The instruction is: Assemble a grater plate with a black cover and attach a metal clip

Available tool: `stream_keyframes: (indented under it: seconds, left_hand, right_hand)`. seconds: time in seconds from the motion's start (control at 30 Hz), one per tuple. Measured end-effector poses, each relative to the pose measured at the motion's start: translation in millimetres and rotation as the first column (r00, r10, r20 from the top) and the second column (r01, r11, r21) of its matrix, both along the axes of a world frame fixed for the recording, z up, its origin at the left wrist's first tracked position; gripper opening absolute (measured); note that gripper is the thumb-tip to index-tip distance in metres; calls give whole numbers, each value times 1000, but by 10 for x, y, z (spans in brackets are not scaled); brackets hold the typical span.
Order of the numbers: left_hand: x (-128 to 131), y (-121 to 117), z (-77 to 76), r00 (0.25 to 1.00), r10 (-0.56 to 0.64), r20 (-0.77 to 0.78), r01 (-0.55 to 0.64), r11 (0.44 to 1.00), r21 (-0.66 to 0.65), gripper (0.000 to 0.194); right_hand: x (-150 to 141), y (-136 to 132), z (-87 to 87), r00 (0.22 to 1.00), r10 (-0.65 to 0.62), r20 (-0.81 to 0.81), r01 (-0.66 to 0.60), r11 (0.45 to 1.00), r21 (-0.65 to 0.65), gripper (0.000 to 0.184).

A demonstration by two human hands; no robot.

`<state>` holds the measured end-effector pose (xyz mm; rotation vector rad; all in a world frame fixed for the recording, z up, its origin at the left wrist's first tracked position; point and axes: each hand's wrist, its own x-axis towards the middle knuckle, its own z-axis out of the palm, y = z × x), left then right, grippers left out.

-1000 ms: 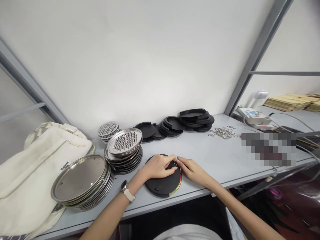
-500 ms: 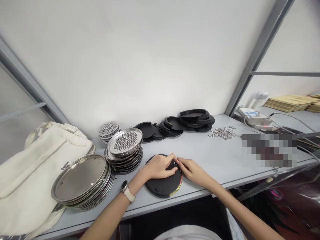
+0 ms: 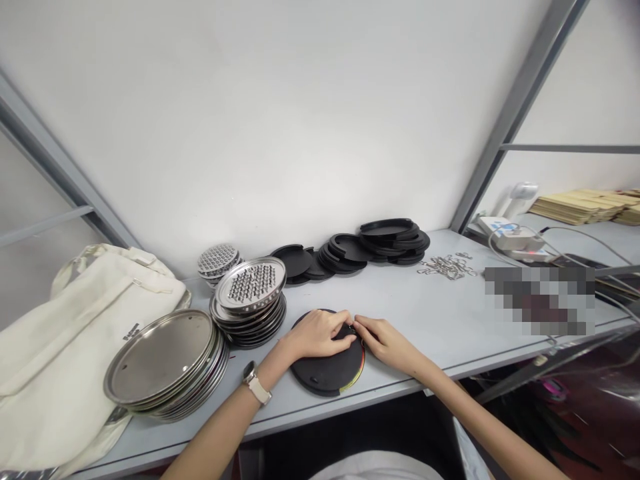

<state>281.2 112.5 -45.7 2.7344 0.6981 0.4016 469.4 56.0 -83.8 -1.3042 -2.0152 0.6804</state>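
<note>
A round black disc (image 3: pixel 325 375) lies flat near the table's front edge, with a red and yellow strip showing along its right rim. Over its upper part rests my left hand (image 3: pixel 320 333), thumb and fingers bent round the rim at the upper right. My right hand (image 3: pixel 380 339) meets it there from the right, with the fingers closed in a pinch. Between the fingertips shows a small metal clasp (image 3: pixel 352 327), partly hidden. A loose pile of similar metal clasps (image 3: pixel 450 267) lies farther back on the right.
On the left stand stacked metal discs (image 3: pixel 160 357), discs with raised grating teeth (image 3: pixel 253 285) and a cream bag (image 3: pixel 85 320). Notched black discs (image 3: pixel 350 248) lie along the wall. A white box with cables (image 3: pixel 507 230) sits at the right, beyond the rack post (image 3: pixel 493 150).
Almost nothing differs. Both hands stay at the disc's upper right rim, with only slight finger movement.
</note>
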Motion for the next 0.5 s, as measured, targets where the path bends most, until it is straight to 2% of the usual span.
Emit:
stream_keyframes:
  seconds: [0.5]
  left_hand:
    - [-13,16,2,999,8,34,-4,993,-117,18]
  right_hand:
    - [9,5,3,999,10,-34,-11,1000,-26,32]
